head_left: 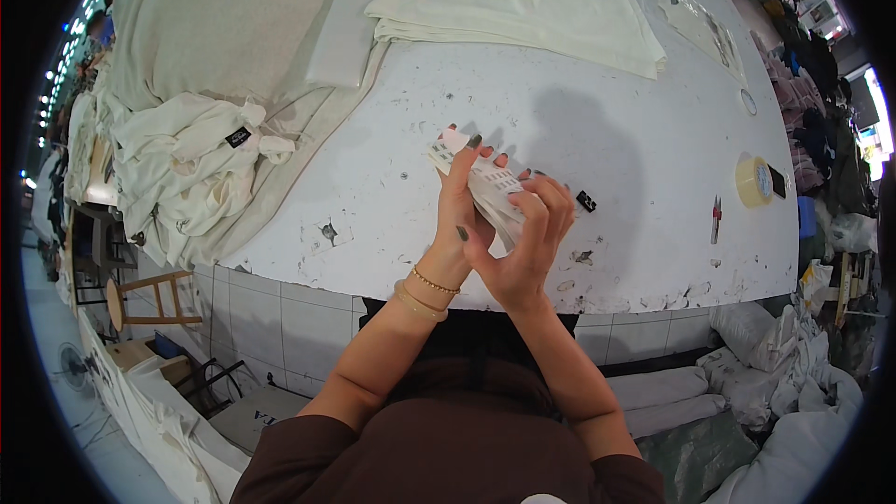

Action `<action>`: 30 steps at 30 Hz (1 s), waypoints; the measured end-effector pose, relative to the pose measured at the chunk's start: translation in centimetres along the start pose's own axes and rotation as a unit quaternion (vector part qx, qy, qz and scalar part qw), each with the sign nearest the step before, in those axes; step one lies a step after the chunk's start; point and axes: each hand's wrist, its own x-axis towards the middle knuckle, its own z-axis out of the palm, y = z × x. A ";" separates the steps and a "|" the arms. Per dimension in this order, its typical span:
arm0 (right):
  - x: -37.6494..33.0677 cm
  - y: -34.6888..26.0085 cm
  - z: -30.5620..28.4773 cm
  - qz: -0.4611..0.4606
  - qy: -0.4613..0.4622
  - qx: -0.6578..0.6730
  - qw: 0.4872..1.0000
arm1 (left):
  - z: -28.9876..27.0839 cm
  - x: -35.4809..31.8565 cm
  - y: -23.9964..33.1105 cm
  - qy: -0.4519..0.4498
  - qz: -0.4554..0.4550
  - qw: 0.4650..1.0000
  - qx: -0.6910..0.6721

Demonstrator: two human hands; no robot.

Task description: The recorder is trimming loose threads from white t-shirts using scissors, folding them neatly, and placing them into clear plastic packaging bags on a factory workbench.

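Two hands of mine meet over the tabletop (373, 159), near its front edge. My left grip (455, 201) is clamped on a stack of white labels (495, 176), thumb laid across the top and fingertips showing past the far edge. The labels sit tilted between my hands, raised above the tabletop, with small dark print on the upper face and paler strips hanging toward me. My right grip (529, 238) curls over their right end, the fingers bent and touching, the thumb reaching left near my left palm; I cannot tell whether it is clamped. Bracelets (429, 289) circle my left wrist.

Just beside my right fingers lies a small black piece (586, 201). Farther right are red-handled snips (716, 221), then a tape roll (749, 182) with a dark flat object (777, 181) just beside it. A thin ring (749, 102) lies beyond them, near a clear bag (700, 28).

Across the far side spreads a folded white cloth (523, 0), with a white slab (345, 23) to its left. Farther left, a crumpled white garment (201, 168) bearing a black tag (238, 137) rests on beige cloth (215, 19). A wooden stool (149, 300) shows below, left of the tabletop.
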 end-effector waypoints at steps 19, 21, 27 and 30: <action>3.9 0.8 -5.6 0.124 0.009 0.122 0.985 | 0.1 -0.4 1.1 -0.008 0.002 1.000 0.020; 4.2 0.9 -5.8 0.239 0.041 0.166 0.956 | 0.1 -0.5 1.3 -0.006 -0.005 1.000 0.022; 4.8 2.7 -6.6 0.468 0.050 0.406 0.784 | -0.5 -0.9 1.3 -0.022 -0.018 0.998 0.057; 4.2 3.7 -6.9 0.434 0.066 0.180 0.881 | -0.9 -0.8 1.4 -0.045 -0.038 0.996 0.072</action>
